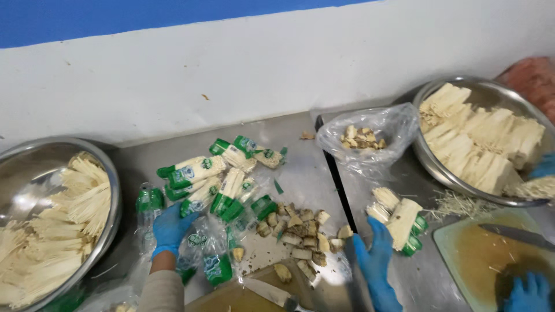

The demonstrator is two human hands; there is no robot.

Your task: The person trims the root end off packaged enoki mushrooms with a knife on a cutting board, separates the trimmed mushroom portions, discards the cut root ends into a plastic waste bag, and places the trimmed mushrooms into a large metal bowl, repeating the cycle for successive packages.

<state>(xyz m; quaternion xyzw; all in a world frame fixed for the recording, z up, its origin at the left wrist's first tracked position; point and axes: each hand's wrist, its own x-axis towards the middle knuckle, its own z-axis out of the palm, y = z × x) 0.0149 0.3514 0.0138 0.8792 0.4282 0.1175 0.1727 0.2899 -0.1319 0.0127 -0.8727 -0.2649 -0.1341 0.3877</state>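
Head view, looking down at a steel desk (300, 167) covered in enoki mushroom prep. The left hand (169, 229), in a blue glove, rests palm down with fingers loosely spread on a heap of green-and-clear mushroom packs (217, 185), not really gripping any one of them. The right hand (374, 254), also gloved, lies flat on the desk with its fingertips touching a packed mushroom bundle (402, 219), open rather than closed around it. Between the hands sits a pile of cut root ends (298, 231). A left steel bowl (113, 190) and a right steel bowl (430, 156) hold trimmed mushrooms. A clear bag (393, 124) of scraps lies near the right bowl. Another person's gloved hand (529, 292) is on a cutting board (462, 254), with a knife (514, 234) just above it.
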